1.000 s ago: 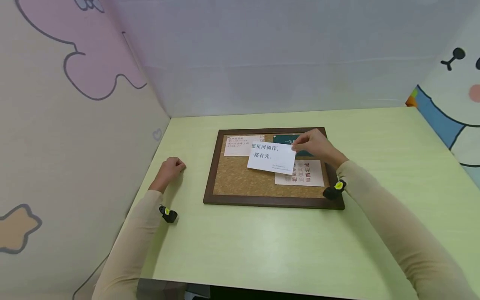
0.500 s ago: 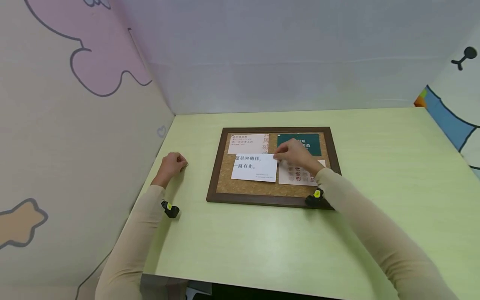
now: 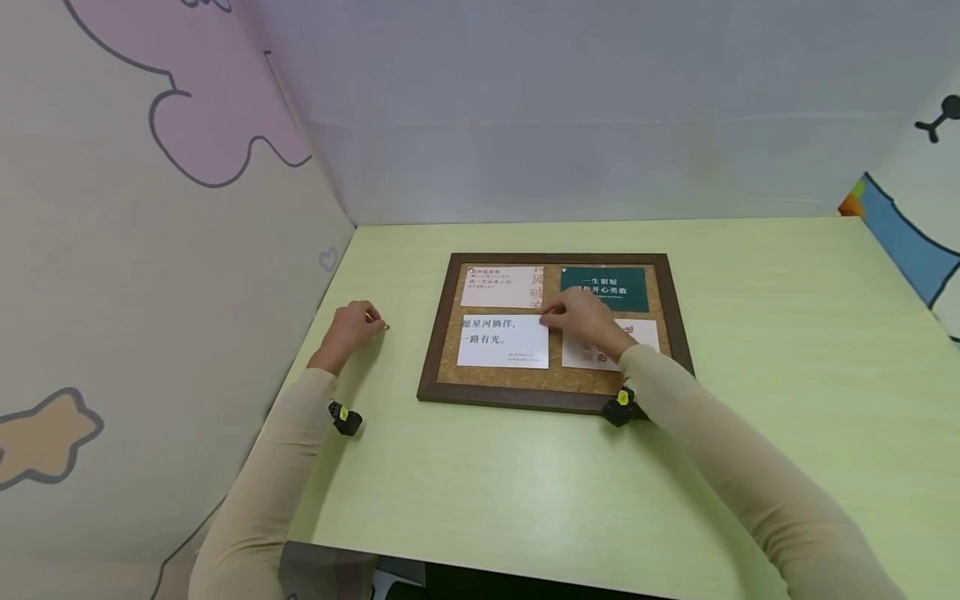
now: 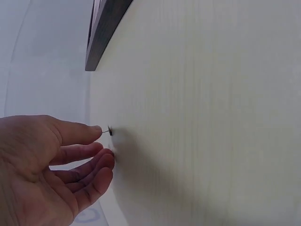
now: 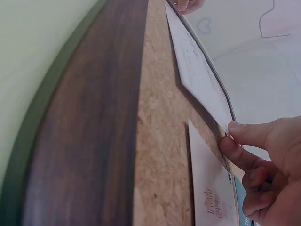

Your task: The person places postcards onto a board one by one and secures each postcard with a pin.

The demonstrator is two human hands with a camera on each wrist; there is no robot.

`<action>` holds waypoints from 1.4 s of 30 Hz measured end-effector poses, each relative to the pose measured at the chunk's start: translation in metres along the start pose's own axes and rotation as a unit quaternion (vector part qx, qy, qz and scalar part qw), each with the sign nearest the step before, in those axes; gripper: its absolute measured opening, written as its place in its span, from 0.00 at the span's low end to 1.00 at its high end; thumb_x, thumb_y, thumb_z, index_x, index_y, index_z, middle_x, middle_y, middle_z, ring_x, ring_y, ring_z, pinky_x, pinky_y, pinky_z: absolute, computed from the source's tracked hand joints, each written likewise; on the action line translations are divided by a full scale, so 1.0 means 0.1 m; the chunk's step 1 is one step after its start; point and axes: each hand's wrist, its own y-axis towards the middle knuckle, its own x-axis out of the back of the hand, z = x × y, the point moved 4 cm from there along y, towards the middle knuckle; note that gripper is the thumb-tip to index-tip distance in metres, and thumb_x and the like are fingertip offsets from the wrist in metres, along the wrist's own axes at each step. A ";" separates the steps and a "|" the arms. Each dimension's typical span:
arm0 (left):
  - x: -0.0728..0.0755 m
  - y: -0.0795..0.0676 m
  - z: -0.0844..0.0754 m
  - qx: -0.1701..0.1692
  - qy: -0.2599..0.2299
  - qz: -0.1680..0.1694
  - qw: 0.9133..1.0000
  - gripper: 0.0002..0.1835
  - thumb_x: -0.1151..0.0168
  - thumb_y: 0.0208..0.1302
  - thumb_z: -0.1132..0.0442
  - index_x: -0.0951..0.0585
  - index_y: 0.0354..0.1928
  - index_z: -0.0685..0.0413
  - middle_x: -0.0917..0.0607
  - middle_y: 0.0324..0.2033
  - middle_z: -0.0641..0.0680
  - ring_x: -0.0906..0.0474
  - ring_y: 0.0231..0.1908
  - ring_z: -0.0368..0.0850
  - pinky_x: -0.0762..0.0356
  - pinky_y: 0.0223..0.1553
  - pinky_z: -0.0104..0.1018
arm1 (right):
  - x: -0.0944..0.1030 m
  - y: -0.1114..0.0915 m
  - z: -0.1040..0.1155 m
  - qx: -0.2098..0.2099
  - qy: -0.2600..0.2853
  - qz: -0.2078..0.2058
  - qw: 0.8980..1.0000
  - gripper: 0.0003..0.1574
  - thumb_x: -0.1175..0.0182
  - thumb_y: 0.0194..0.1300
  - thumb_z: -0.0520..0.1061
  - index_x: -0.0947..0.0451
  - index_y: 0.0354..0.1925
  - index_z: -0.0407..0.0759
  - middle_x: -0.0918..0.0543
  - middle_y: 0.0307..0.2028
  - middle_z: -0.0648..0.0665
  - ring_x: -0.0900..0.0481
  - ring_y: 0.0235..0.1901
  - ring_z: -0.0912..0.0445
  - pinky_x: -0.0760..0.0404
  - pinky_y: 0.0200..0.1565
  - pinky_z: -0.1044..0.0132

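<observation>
My right hand (image 3: 583,320) pinches the upper right corner of a white card (image 3: 504,343) printed with dark characters. That card lies over the lower left part of a cork board (image 3: 555,379); in the right wrist view the card (image 5: 200,70) hangs close above the cork, with thumb (image 5: 249,134) on top and a finger below. Left of the board, my left hand (image 3: 349,333) pinches a thumbtack (image 4: 110,131) by its thin pin, the flat head facing away from the fingertips. The tack's head sits low over the table, and the other fingers are loosely curled.
Three other cards lie on the board: a pinkish one (image 3: 501,287) upper left, a green one (image 3: 626,287) upper right and a white one (image 3: 645,333) lower right, partly behind my right hand. A brown frame (image 3: 517,404) borders the cork. The table (image 3: 487,483) meets walls behind and left.
My right hand has carried the white card leftward and down, from over the board's middle to its lower left. My left hand has turned slightly, and the thumbtack now shows at its fingertips.
</observation>
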 end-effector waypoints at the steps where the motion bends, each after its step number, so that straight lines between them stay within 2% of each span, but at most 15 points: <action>1: -0.01 -0.01 -0.02 -0.002 0.005 -0.001 1.000 0.12 0.44 0.68 0.61 0.21 0.42 0.64 0.17 0.45 0.66 0.21 0.40 0.56 0.24 0.39 0.43 | -0.01 0.00 0.00 0.005 -0.002 -0.002 1.000 0.14 0.38 0.68 0.50 0.15 0.49 0.47 0.14 0.45 0.44 0.21 0.43 0.51 0.25 0.47 0.55; 3: -0.02 -0.02 -0.06 -0.002 0.012 -0.001 1.000 0.11 0.43 0.68 0.60 0.22 0.41 0.63 0.18 0.45 0.65 0.21 0.41 0.56 0.24 0.39 0.44 | -0.01 0.00 0.01 0.012 -0.006 -0.005 1.000 0.14 0.38 0.68 0.50 0.14 0.48 0.47 0.14 0.45 0.44 0.21 0.42 0.52 0.25 0.46 0.55; 7: -0.03 -0.03 -0.11 -0.013 0.014 -0.006 1.000 0.08 0.43 0.68 0.63 0.21 0.38 0.62 0.18 0.38 0.62 0.24 0.33 0.52 0.26 0.33 0.40 | 0.01 -0.03 0.04 0.020 -0.029 -0.008 0.999 0.16 0.37 0.67 0.51 0.15 0.49 0.47 0.13 0.43 0.45 0.20 0.39 0.53 0.25 0.41 0.58; 11: -0.02 -0.02 -0.11 -0.006 0.003 0.004 1.000 0.08 0.46 0.69 0.65 0.21 0.37 0.64 0.19 0.34 0.60 0.27 0.29 0.48 0.30 0.28 0.36 | 0.00 -0.09 0.10 0.042 -0.091 0.009 0.995 0.26 0.34 0.63 0.56 0.18 0.55 0.46 0.13 0.41 0.45 0.22 0.37 0.53 0.24 0.38 0.58; 15: -0.01 0.00 -0.07 0.003 -0.005 0.022 1.000 0.11 0.48 0.69 0.65 0.20 0.38 0.66 0.20 0.33 0.59 0.28 0.29 0.47 0.31 0.28 0.34 | -0.02 -0.16 0.17 0.067 -0.169 0.028 0.983 0.41 0.31 0.55 0.66 0.23 0.62 0.48 0.18 0.53 0.43 0.25 0.46 0.48 0.22 0.42 0.52; 19: -0.02 0.03 -0.02 0.006 -0.011 0.044 0.999 0.12 0.48 0.69 0.65 0.19 0.37 0.67 0.21 0.29 0.56 0.29 0.28 0.46 0.32 0.29 0.33 | -0.04 -0.21 0.21 0.079 -0.216 0.037 0.972 0.51 0.30 0.49 0.72 0.27 0.66 0.49 0.26 0.63 0.42 0.29 0.52 0.44 0.21 0.43 0.48; 23: -0.02 0.05 0.02 0.008 -0.022 0.040 0.999 0.11 0.44 0.69 0.64 0.18 0.37 0.66 0.20 0.25 0.53 0.28 0.26 0.43 0.31 0.28 0.31 | -0.06 -0.22 0.22 0.091 -0.231 0.050 0.967 0.53 0.31 0.49 0.72 0.29 0.67 0.48 0.28 0.64 0.43 0.31 0.49 0.46 0.25 0.37 0.54; 26: -0.01 0.05 0.05 0.014 -0.049 0.031 0.998 0.10 0.42 0.68 0.64 0.17 0.36 0.66 0.19 0.23 0.52 0.27 0.24 0.42 0.29 0.26 0.31 | -0.07 -0.22 0.22 0.096 -0.233 0.056 0.966 0.53 0.31 0.50 0.71 0.29 0.67 0.48 0.28 0.63 0.42 0.32 0.47 0.47 0.29 0.36 0.57; 32: -0.02 0.03 0.08 0.028 -0.087 0.015 0.996 0.10 0.44 0.70 0.63 0.19 0.35 0.64 0.19 0.22 0.52 0.26 0.23 0.40 0.28 0.26 0.31 | -0.06 -0.23 0.22 0.100 -0.222 0.061 0.968 0.52 0.30 0.51 0.70 0.29 0.67 0.47 0.28 0.62 0.42 0.33 0.46 0.47 0.30 0.36 0.57; 38: -0.02 -0.03 -0.07 0.029 -0.014 0.002 0.999 0.16 0.40 0.68 0.54 0.19 0.32 0.63 0.18 0.28 0.57 0.25 0.26 0.46 0.29 0.28 0.35 | -0.05 -0.24 0.23 0.099 -0.214 0.064 0.970 0.51 0.30 0.51 0.69 0.29 0.67 0.46 0.28 0.61 0.42 0.33 0.46 0.47 0.30 0.36 0.57; 42: -0.04 -0.06 -0.17 0.036 0.022 0.003 0.999 0.15 0.38 0.64 0.56 0.19 0.34 0.65 0.18 0.35 0.61 0.25 0.29 0.49 0.28 0.29 0.37 | -0.06 -0.23 0.23 0.096 -0.207 0.065 0.971 0.51 0.29 0.51 0.68 0.29 0.67 0.46 0.28 0.60 0.43 0.34 0.45 0.47 0.32 0.36 0.58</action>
